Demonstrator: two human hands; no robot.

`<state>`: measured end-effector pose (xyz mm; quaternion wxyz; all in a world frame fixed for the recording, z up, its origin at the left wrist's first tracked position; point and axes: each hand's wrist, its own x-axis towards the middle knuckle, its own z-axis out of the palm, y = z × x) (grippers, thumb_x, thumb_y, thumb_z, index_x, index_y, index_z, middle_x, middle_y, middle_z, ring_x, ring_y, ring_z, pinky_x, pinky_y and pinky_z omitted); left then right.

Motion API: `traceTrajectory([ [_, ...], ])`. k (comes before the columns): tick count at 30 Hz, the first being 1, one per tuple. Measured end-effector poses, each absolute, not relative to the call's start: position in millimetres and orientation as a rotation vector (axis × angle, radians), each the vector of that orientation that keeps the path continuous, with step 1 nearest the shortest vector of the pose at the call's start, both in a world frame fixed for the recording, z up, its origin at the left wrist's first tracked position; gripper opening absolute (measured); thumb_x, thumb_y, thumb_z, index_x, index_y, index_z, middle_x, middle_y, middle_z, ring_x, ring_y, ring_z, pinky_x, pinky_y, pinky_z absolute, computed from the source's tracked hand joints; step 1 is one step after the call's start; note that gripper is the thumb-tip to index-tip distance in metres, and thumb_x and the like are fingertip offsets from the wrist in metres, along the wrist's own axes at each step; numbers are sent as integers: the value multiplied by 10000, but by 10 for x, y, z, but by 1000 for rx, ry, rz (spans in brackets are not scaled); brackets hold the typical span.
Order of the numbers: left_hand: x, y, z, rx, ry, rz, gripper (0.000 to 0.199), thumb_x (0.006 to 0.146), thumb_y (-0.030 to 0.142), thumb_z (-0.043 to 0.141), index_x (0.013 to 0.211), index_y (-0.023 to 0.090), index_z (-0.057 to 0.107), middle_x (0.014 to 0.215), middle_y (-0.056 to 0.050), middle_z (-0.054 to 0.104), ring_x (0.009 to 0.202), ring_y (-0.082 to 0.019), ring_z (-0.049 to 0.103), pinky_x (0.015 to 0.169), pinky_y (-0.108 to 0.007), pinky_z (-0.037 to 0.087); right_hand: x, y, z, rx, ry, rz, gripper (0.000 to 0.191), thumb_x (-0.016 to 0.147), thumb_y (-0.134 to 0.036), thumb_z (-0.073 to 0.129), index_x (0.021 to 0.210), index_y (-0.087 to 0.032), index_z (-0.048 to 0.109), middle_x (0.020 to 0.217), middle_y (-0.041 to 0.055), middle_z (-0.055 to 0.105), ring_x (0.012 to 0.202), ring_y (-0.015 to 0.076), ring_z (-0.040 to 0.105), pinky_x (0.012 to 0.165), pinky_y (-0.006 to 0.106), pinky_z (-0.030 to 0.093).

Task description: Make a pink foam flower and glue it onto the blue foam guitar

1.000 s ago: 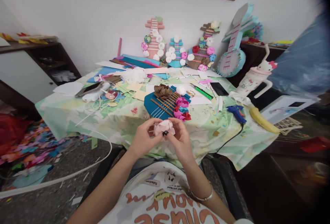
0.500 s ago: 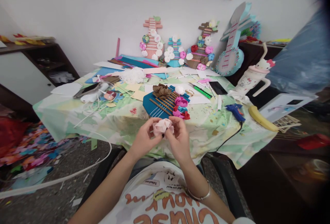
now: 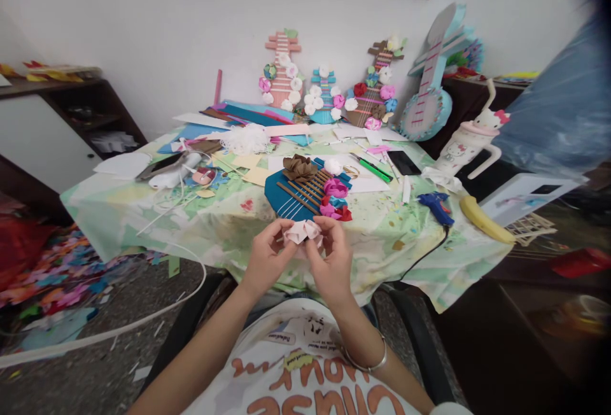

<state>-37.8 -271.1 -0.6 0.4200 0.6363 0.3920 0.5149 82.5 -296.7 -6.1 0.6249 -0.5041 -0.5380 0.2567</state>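
A pale pink paper flower (image 3: 303,232) is pinched between both hands, just in front of the table's near edge. My left hand (image 3: 268,256) grips its left side with thumb and fingers. On the other side, my right hand (image 3: 330,257) holds it the same way; the flower's underside is hidden. Right behind the hands lies a blue paper lute (image 3: 277,195) with brown strips and white strings. It carries a brown paper flower (image 3: 300,167) and a row of white, pink, blue and red paper flowers (image 3: 335,189) along its right side.
A blue glue gun (image 3: 436,207) and a banana (image 3: 484,219) lie at the right, near a white tumbler (image 3: 465,141). A green cutter (image 3: 375,169) and a phone (image 3: 403,162) lie behind. Finished paper lutes (image 3: 324,100) lean on the wall. A white cable (image 3: 191,256) hangs at the left.
The fingers have shifted a little on the pink paper flower, which now looks wider and flatter, its petals pulled sideways. Nothing on the table has moved.
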Motion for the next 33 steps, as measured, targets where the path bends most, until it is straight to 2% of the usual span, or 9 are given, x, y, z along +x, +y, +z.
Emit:
traceTrajectory([
  [5,-372,-2724,-3,1585,996,1346,131,775,228,593,890,166,594,863,-22,617,806,-141,584,722,-225,493,819,-2994,-66,-1187,-1291,468,272,809,-188,556,1078,-219,526,997,57,609,868,173,586,766,311,477],
  [11,-360,-2787,-10,1732,1244,1418,112,753,220,596,861,189,590,802,-1,624,744,-136,591,655,-215,501,805,-3037,-13,-1125,-1473,216,290,834,-128,493,1103,-231,518,996,64,607,903,183,582,779,320,485],
  [14,-358,-2807,-16,1721,1272,1454,110,758,222,593,849,195,537,785,12,608,719,-126,594,624,-200,492,807,-3046,-10,-1118,-1467,245,301,838,-121,484,1120,-225,503,1013,70,598,908,179,581,782,314,486],
  [16,-361,-2804,-16,1706,1230,1452,170,763,208,590,910,200,506,832,3,615,768,-135,610,648,-206,493,811,-3047,-19,-1120,-1429,333,306,837,-119,484,1126,-220,497,1032,74,593,897,173,583,776,309,487],
  [20,-380,-2766,21,1684,1020,1366,418,765,147,554,1163,199,435,982,-44,634,899,-166,627,783,-265,491,825,-3038,-48,-1100,-1390,461,304,840,-114,467,1124,-219,496,1055,74,592,914,173,585,798,317,483],
  [25,-429,-2729,94,1705,881,1220,289,760,175,577,1049,170,588,1042,-71,630,958,-196,607,839,-286,476,843,-3035,-67,-1070,-1363,519,313,851,-114,444,1140,-222,498,1079,75,600,976,181,589,877,348,468],
  [33,-488,-2707,83,1546,811,1202,247,749,206,644,992,167,625,975,-49,658,903,-183,619,800,-265,476,862,-3044,-70,-1055,-1338,486,298,864,-115,433,1109,-232,557,1053,54,634,979,171,601,883,327,470],
])
